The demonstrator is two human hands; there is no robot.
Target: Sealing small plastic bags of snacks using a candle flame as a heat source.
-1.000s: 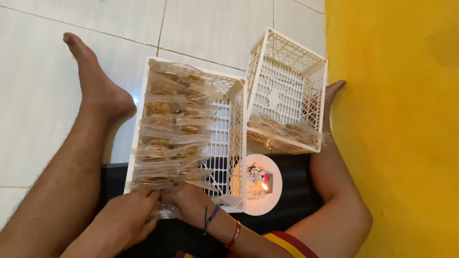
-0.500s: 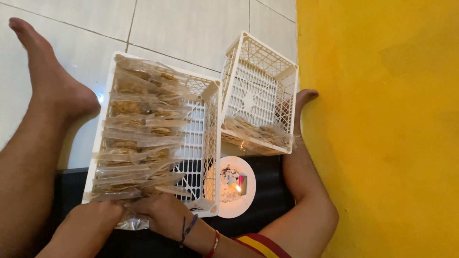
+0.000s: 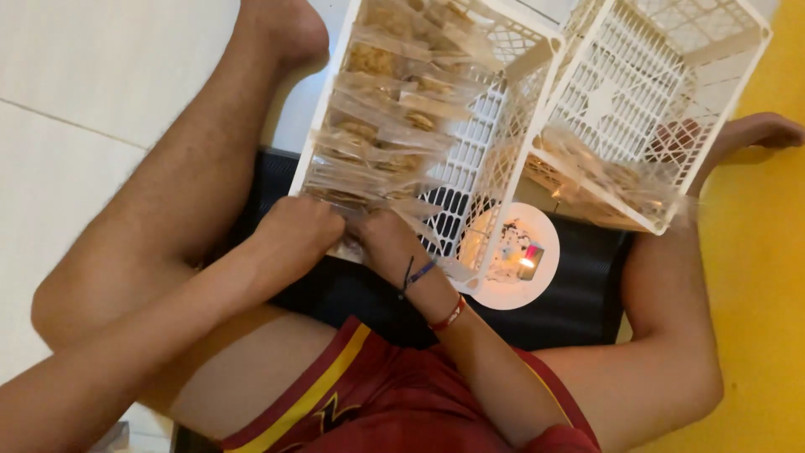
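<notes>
Both hands are parked at the near edge of the white plastic crate (image 3: 495, 126), which is packed with clear snack packets (image 3: 386, 126). The left hand (image 3: 298, 231) and right hand (image 3: 386, 239) are curled closed on the nearest packet, though the exact grip can't really be made out. A second white crate (image 3: 662, 84) is tilted just beside it, with a small lit candle (image 3: 528, 262) seen below.

Left basket (image 3: 495, 159): far end cut off by top edge. Packets (image 3: 377, 134) inside it blurred, contents unclear. At its near rim, left hand (image 3: 298, 235) and right hand (image 3: 386, 243) hide their fingertips; grip unreadable. Beside it, candle plate (image 3: 511, 260) partly hidden.
</notes>
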